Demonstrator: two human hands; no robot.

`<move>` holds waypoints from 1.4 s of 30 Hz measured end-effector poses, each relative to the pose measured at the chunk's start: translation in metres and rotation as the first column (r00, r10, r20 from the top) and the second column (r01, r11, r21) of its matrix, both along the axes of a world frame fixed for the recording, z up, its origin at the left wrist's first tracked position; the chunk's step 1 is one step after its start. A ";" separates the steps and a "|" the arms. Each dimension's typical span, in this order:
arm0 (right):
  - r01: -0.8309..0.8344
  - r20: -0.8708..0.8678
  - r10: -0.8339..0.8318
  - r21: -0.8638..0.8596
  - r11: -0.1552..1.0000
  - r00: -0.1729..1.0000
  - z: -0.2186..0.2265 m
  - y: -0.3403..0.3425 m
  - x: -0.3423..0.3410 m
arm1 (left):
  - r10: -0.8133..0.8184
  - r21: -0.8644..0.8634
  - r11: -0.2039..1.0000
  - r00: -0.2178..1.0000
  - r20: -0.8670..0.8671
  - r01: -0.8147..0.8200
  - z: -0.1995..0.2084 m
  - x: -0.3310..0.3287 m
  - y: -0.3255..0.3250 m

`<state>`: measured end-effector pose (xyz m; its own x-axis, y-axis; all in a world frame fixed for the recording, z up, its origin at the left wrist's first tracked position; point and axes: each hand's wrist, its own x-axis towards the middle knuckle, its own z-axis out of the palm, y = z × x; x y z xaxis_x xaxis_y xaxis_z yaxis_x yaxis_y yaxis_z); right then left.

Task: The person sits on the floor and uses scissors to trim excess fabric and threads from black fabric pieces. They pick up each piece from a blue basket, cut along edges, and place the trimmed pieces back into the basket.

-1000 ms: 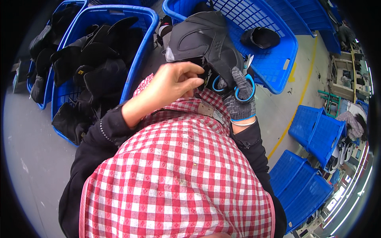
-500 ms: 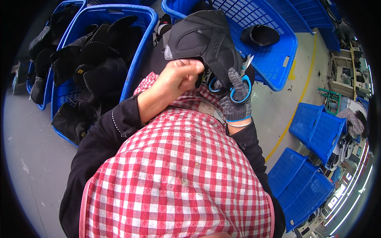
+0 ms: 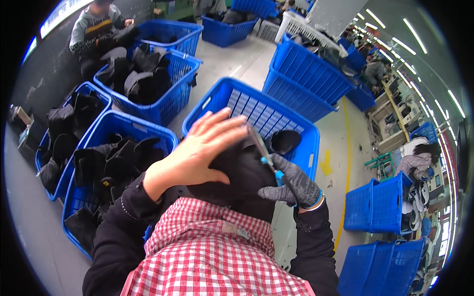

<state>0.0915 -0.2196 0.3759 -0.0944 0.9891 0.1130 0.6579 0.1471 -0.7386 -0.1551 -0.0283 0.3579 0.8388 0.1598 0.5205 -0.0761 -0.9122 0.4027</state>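
Observation:
My left hand (image 3: pixel 200 150) is bare, with fingers spread, over dark material (image 3: pixel 237 172) at my lap; whether this is a black sewn piece or clothing cannot be made out. In a grey knit glove, my right hand (image 3: pixel 298 185) is closed on scissors (image 3: pixel 280 177) with blue handles. Their blades point up and left, past my left fingertips, blurred by motion. Just ahead stands a blue basket (image 3: pixel 311 129) with slotted walls. A curved black sewn piece (image 3: pixel 285 142) lies inside it.
Blue baskets of black pieces (image 3: pixel 118 167) stand on the left, with another basket (image 3: pixel 185 86) beyond. A person (image 3: pixel 101 32) works at the far left. Tall blue baskets (image 3: pixel 306 81) are stacked ahead, others (image 3: pixel 373 204) at right beside a yellow floor line (image 3: pixel 347 163).
The view has tilted up, showing more of the room. My left hand has gone from pinching a black sewn piece to spread fingers. The scissors have swung up and left in my right hand.

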 end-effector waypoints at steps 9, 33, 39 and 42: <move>0.333 -0.659 -0.329 -0.125 0.935 0.676 -0.035 -0.014 -0.001 | -0.129 0.133 0.982 0.991 -0.022 0.131 0.021 0.022 -0.008; 0.692 -0.427 -0.619 0.022 0.722 0.659 -0.164 -0.104 -0.026 | -0.017 0.162 0.987 0.984 0.178 -0.013 -0.028 0.100 -0.103; 0.765 -0.495 -0.709 -0.126 0.631 0.503 -0.178 -0.123 -0.028 | -0.253 0.215 0.945 0.968 0.005 0.246 -0.095 0.087 -0.075; 0.720 -0.644 -0.632 -0.176 0.672 0.432 -0.194 -0.120 -0.035 | -0.164 0.228 0.943 0.936 -0.311 0.241 -0.127 0.065 -0.085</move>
<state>0.0561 -0.3391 0.1816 0.7325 0.6801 -0.0293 -0.0113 -0.0309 -0.9995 -0.0898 -0.1136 0.2308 0.9571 -0.1368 0.2554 -0.1879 -0.9641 0.1875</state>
